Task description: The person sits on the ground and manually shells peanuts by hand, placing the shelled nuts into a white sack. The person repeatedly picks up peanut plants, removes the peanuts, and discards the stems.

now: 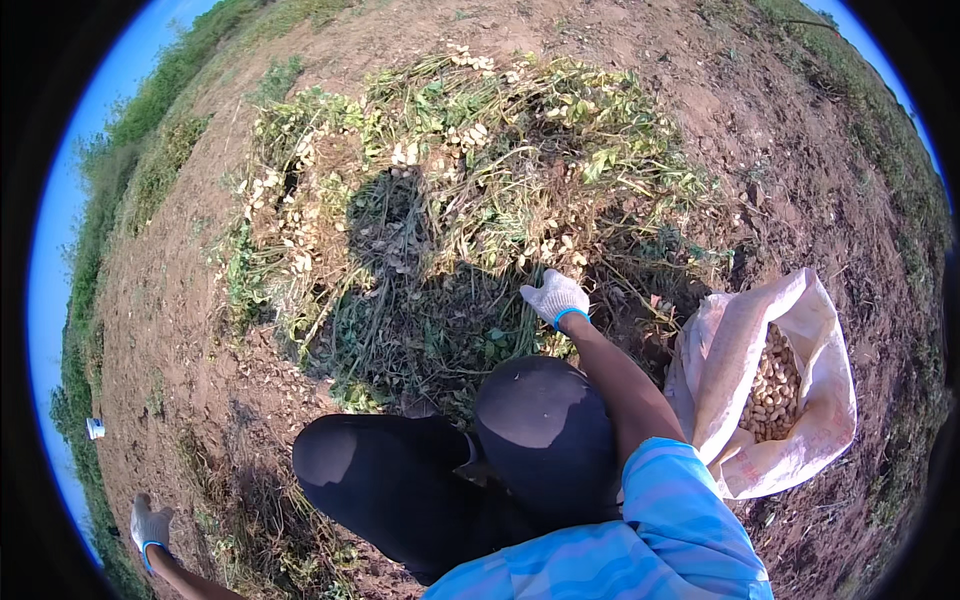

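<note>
A heap of pulled peanut plants [480, 195] with pale pods in clusters lies on the soil before my knees. My right hand [556, 294], in a white knit glove with a blue cuff, is at the near edge of the heap, just below a cluster of peanut pods [553, 249]; its fingers look curled, but whether they grip a stem is hidden. At the far lower left my left hand [151, 523], gloved alike, is stretched out over the ground away from the heap, with fingers apart and nothing seen in it.
To the right of my knees stands a white woven sack [829, 375] with its mouth folded back, holding loose peanuts [772, 390]. More plant remains [277, 525] lie at the lower left. A white bucket [95, 428] stands at the far left, near green bushes [112, 180].
</note>
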Tool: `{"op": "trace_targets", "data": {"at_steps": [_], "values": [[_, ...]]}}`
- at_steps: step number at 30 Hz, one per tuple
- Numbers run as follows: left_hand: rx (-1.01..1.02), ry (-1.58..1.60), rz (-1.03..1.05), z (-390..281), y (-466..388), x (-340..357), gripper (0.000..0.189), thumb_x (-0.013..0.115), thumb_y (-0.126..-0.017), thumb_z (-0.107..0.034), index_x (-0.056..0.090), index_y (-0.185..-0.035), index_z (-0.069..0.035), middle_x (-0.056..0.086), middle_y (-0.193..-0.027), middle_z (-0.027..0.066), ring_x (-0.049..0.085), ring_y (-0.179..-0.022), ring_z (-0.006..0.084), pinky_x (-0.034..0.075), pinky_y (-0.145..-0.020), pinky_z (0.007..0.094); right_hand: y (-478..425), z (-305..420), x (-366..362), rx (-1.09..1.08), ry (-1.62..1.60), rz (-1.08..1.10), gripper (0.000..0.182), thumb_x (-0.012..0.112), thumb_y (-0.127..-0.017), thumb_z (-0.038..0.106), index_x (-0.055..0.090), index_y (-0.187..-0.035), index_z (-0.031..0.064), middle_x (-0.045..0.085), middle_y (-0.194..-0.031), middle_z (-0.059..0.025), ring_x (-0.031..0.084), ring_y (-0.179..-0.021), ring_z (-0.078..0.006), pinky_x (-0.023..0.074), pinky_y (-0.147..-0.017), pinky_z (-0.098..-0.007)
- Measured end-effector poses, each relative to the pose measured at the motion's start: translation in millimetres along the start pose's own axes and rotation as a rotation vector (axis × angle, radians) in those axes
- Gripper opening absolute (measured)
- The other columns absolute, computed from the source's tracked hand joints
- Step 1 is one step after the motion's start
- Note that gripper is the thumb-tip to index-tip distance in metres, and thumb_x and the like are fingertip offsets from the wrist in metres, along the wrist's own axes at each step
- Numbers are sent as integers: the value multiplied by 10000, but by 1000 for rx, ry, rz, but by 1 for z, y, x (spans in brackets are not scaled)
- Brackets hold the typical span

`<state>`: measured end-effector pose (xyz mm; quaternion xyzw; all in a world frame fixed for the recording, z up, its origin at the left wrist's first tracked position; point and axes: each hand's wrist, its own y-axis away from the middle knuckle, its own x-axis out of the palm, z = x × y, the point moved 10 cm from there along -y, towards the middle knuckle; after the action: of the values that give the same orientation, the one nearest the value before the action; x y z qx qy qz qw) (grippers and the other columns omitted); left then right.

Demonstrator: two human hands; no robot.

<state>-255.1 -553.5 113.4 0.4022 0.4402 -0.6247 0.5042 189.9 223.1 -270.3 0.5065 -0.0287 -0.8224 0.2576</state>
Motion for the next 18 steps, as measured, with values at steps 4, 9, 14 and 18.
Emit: {"op": "trace_targets", "data": {"at_steps": [4,9,14,18], "values": [[344,482,68,-199,9,-37,453,720,-837,-212,636,-1248,-38,701,-1173,163,664,-1115,260,497,-979,368,-20,-30,9,-147,-750,-111,162,674,-931,204,685,-959,45,661,-752,-44,607,-635,-177,481,-605,-324],[1037,722,291,-474,92,-68,309,709,-886,-106,672,-1187,-45,718,-1111,129,701,-995,214,555,-870,353,54,48,-64,-286,-1499,331,62,616,-988,88,662,-1025,107,604,-765,43,566,-677,-68,435,-570,-234],[1368,918,595,-635,218,-128,398,643,-974,-237,619,-1324,-50,679,-1264,109,631,-1147,189,481,-1018,329,97,106,-108,-329,-1684,591,78,551,-1015,95,596,-1078,98,666,-908,-16,672,-726,-95,586,-600,-261],[1607,1167,433,-673,245,-134,438,606,-1008,-221,561,-1374,16,656,-1306,130,596,-1199,172,452,-1049,317,109,150,-68,-390,-1574,695,125,600,-994,108,630,-1097,45,674,-886,-44,669,-746,-135,540,-583,-256]]}}
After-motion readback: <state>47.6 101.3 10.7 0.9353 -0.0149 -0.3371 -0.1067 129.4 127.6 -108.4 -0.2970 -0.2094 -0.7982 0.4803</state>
